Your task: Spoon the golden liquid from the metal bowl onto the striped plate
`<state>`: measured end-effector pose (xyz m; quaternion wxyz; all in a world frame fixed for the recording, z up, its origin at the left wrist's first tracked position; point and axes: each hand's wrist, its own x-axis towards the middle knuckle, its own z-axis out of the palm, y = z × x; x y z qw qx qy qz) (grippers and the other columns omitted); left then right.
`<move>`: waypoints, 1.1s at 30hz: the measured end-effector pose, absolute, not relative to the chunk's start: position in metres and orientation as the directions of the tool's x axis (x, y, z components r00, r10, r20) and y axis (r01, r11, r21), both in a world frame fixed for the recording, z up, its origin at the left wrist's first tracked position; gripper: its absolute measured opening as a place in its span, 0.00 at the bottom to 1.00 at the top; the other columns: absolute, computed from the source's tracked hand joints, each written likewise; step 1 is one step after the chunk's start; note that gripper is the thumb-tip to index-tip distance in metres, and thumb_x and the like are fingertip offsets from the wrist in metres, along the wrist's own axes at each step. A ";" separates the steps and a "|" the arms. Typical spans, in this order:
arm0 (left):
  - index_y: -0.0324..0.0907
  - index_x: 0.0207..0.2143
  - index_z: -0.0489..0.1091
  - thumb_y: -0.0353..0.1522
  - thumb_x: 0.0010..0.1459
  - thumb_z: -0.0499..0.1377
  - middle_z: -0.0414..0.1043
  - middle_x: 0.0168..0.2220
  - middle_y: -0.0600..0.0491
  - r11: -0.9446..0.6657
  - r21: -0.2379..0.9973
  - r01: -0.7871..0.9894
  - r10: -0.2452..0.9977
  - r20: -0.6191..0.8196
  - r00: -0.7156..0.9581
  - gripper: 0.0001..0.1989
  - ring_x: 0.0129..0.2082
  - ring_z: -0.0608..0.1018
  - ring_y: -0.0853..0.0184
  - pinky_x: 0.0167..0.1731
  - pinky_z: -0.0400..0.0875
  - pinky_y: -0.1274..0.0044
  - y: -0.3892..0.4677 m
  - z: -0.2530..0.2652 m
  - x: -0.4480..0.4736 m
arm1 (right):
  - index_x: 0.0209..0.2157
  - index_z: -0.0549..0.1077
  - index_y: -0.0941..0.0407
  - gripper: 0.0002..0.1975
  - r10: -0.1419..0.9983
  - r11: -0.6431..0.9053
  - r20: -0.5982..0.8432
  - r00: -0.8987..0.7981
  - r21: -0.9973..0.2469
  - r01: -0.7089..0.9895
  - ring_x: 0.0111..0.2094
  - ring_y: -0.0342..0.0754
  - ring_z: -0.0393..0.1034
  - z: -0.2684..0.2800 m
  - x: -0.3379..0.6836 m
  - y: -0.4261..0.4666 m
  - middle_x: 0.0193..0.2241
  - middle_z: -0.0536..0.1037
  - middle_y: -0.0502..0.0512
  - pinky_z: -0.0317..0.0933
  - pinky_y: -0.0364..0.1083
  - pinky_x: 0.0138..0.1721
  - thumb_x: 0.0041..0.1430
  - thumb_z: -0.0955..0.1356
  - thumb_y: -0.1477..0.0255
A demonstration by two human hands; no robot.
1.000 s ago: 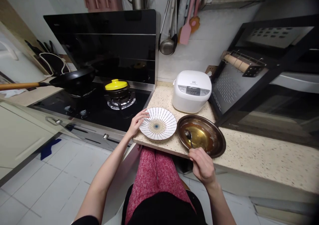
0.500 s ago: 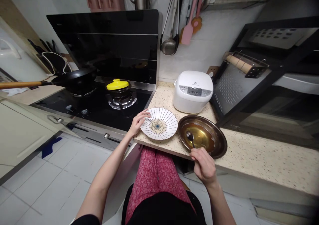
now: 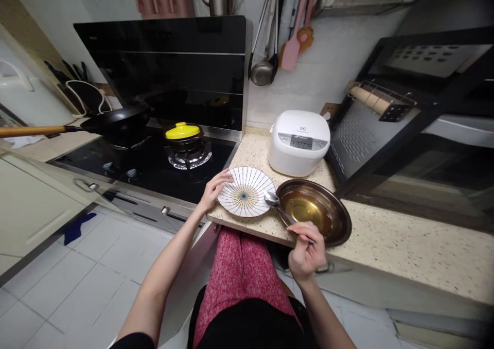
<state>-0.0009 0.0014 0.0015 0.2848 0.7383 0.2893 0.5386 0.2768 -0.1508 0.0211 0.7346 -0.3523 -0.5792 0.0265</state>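
My left hand (image 3: 214, 190) rests at the left rim of a white plate (image 3: 250, 207) with dark radiating lines, its fingers stretched out over the edge. The thumb is hard to make out. My right hand (image 3: 307, 248) is closed around the handle of a metal spoon (image 3: 272, 199). The spoon slants up to the left, its bowl over the plate's right edge. Whether the spoon carries anything is unclear. Under the spoon handle stands a wide metal bowl (image 3: 341, 220) with clear yellowish liquid (image 3: 306, 211) in its bottom.
A white rice cooker (image 3: 299, 145) stands behind the bowl. To the left, the gas stove (image 3: 154, 176) bears a small pot with a yellow lid (image 3: 182, 131) and a black wok (image 3: 116, 120) whose wooden handle points left. Utensils hang on the wall, including a pink spatula (image 3: 290, 54).
My right hand has lifted the spoon out of the metal bowl and swung its bowl left to the plate's edge. My left hand and the plate have stayed in place.
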 end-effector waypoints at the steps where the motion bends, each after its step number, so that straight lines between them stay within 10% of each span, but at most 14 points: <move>1: 0.41 0.45 0.82 0.44 0.69 0.56 0.77 0.54 0.40 -0.671 0.732 0.120 0.733 0.631 0.253 0.20 0.68 0.68 0.45 0.67 0.59 0.50 0.002 0.001 -0.001 | 0.39 0.73 0.54 0.08 0.481 0.741 0.827 0.293 -0.561 0.368 0.31 0.48 0.73 0.020 0.273 -0.149 0.30 0.76 0.53 0.68 0.51 0.35 0.71 0.63 0.74; 19: 0.42 0.45 0.82 0.44 0.69 0.56 0.78 0.54 0.40 -0.669 0.734 0.118 0.736 0.630 0.248 0.20 0.68 0.69 0.46 0.67 0.58 0.49 0.004 -0.001 -0.001 | 0.36 0.72 0.54 0.11 0.787 0.550 0.569 0.239 -0.822 0.145 0.28 0.44 0.70 -0.004 0.238 -0.124 0.31 0.75 0.51 0.68 0.44 0.30 0.73 0.62 0.67; 33: 0.42 0.45 0.82 0.44 0.69 0.55 0.78 0.54 0.41 -0.663 0.737 0.129 0.743 0.626 0.238 0.20 0.68 0.68 0.45 0.67 0.59 0.50 0.002 0.001 -0.001 | 0.35 0.69 0.54 0.11 0.784 0.562 0.515 0.348 -0.826 -0.042 0.29 0.44 0.71 -0.003 0.233 -0.127 0.32 0.72 0.52 0.70 0.44 0.29 0.73 0.62 0.66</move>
